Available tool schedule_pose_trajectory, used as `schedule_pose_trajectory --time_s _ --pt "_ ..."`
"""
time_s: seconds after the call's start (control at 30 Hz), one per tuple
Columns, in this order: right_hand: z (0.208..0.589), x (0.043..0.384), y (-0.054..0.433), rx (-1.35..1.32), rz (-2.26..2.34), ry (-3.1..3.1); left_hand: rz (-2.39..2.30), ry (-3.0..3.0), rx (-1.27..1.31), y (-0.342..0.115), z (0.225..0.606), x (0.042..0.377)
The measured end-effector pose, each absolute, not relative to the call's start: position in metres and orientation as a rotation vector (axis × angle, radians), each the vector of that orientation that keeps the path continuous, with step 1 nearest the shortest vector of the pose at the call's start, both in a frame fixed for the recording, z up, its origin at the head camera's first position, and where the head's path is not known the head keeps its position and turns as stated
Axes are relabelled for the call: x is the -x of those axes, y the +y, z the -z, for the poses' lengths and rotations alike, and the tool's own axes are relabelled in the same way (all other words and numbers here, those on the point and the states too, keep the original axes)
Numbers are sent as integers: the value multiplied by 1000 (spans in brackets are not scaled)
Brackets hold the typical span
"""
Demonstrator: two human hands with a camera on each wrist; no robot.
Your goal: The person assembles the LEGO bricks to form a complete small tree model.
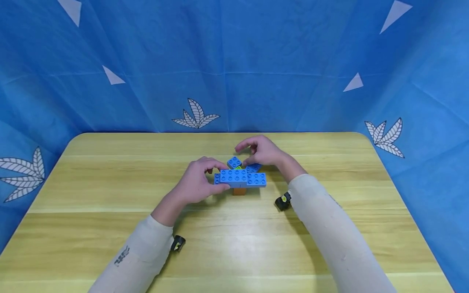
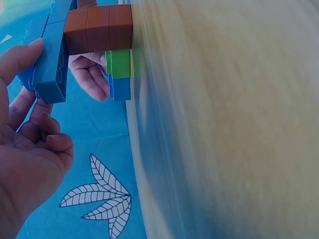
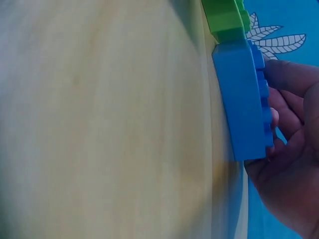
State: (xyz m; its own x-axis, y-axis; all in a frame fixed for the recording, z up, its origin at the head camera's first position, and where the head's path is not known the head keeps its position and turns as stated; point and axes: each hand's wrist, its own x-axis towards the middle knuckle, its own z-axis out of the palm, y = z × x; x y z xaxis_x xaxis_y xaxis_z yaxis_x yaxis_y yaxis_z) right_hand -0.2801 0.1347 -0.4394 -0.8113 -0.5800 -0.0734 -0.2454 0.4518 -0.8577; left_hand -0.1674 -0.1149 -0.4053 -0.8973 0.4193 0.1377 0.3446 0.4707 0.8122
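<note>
On the table, blue building bricks (image 1: 233, 176) form a crossbar on a stack of brown bricks (image 2: 99, 30). My left hand (image 1: 198, 181) pinches the crossbar's left part, thumb on the near side and fingers behind. Behind the stack lie a small blue brick (image 1: 234, 162), a green brick (image 2: 120, 63) and a longer blue brick (image 3: 240, 99), low at the tabletop. My right hand (image 1: 265, 150) hovers over these, thumb tip right at the longer blue brick's studs, index finger stretched leftward. Its thumb and index finger stand apart with nothing between them.
The wooden table (image 1: 110, 183) reaches back to a blue curtain (image 1: 227, 61) with leaf and triangle prints. A black device (image 1: 283, 201) sits at the right cuff, another black device (image 1: 178, 243) at the left cuff.
</note>
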Motion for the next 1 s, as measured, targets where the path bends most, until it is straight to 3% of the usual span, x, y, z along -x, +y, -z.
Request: schedule_pose_trajectory --time_s 0.7,1.0 --pt "441 279 126 785 1082 2327 -1408 2624 -646 -114 407 166" --pt "439 275 130 671 1205 2397 -1419 2623 -625 -116 407 166"
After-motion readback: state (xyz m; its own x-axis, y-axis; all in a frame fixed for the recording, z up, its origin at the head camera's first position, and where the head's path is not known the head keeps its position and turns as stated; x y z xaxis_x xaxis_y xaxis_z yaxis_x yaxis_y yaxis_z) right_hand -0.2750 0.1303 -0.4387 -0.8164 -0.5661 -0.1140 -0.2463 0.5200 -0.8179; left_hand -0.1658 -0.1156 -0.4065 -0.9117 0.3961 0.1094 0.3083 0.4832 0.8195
